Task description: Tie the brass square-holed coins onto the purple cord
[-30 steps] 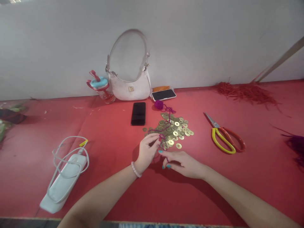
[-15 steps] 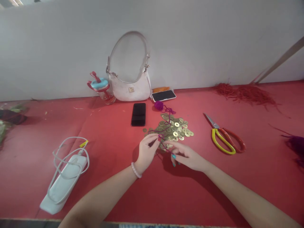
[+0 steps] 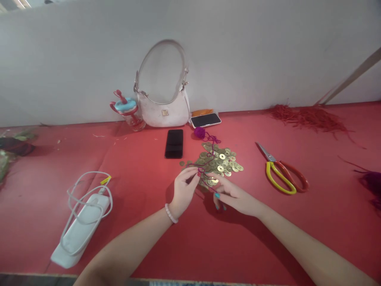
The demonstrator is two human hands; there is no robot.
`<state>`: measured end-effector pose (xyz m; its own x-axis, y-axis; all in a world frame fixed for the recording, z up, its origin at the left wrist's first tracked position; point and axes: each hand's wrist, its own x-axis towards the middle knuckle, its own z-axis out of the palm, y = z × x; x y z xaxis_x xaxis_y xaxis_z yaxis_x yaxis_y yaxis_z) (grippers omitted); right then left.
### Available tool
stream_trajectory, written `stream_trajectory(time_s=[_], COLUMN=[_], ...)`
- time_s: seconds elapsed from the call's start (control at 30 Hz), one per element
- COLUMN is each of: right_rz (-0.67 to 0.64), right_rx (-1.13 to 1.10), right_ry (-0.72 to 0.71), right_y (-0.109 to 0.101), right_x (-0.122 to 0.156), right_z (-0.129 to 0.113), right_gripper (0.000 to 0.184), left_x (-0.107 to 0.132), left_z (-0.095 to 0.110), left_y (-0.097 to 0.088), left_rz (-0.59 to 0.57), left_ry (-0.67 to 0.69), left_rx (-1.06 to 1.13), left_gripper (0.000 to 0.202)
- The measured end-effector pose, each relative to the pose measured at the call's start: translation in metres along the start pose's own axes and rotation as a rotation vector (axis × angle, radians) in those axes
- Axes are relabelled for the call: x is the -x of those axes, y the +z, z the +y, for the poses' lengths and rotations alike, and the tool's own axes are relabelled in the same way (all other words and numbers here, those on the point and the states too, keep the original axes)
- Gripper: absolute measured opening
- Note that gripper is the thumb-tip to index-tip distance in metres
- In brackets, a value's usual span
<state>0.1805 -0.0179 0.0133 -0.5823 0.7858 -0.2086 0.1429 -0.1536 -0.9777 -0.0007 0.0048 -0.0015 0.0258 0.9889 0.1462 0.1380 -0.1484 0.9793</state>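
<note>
A pile of brass coins with holes [image 3: 220,161] lies on the red table [image 3: 143,174]. A purple cord [image 3: 208,153] runs from a small purple ball of yarn [image 3: 199,132] across the coins to my hands. My left hand [image 3: 183,191] pinches the cord at its near end, fingers closed. My right hand [image 3: 233,195], with teal nails, rests at the near edge of the coin pile, its fingers curled by the cord and coins; what they hold is hidden.
A black phone [image 3: 174,143], a second phone [image 3: 205,119], a white handbag [image 3: 162,107] and a cup with a red straw [image 3: 129,113] stand by the wall. Yellow-and-red scissors [image 3: 282,174] lie right. A white power bank with cable [image 3: 81,222] lies left. Red tassels [image 3: 309,117] lie far right.
My right hand has moved from near the left hand's wrist side up and right to the edge of the coin pile. The left hand has kept its pinch on the cord.
</note>
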Motion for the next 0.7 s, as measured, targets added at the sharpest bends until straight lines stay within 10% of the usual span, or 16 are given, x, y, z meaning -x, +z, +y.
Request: stream_trajectory(time_s=[0.17, 0.47, 0.7], right_rz=[0.142, -0.071, 0.202], right_rx=[-0.139, -0.344, -0.39], right_ry=[-0.22, -0.302, -0.344], right_y=[-0.002, -0.014, -0.012], right_x=[0.002, 0.004, -0.002], right_z=[0.001, 0.002, 0.005], right_gripper=[0.01, 0.011, 0.013], left_x=[0.0, -0.001, -0.001], left_z=[0.0, -0.001, -0.002], left_y=[0.0, 0.0, 0.0], left_rz=[0.029, 0.029, 0.026], left_ry=[-0.001, -0.001, 0.01], left_rx=[-0.005, 0.015, 0.029], left_gripper=[0.015, 0.016, 0.014])
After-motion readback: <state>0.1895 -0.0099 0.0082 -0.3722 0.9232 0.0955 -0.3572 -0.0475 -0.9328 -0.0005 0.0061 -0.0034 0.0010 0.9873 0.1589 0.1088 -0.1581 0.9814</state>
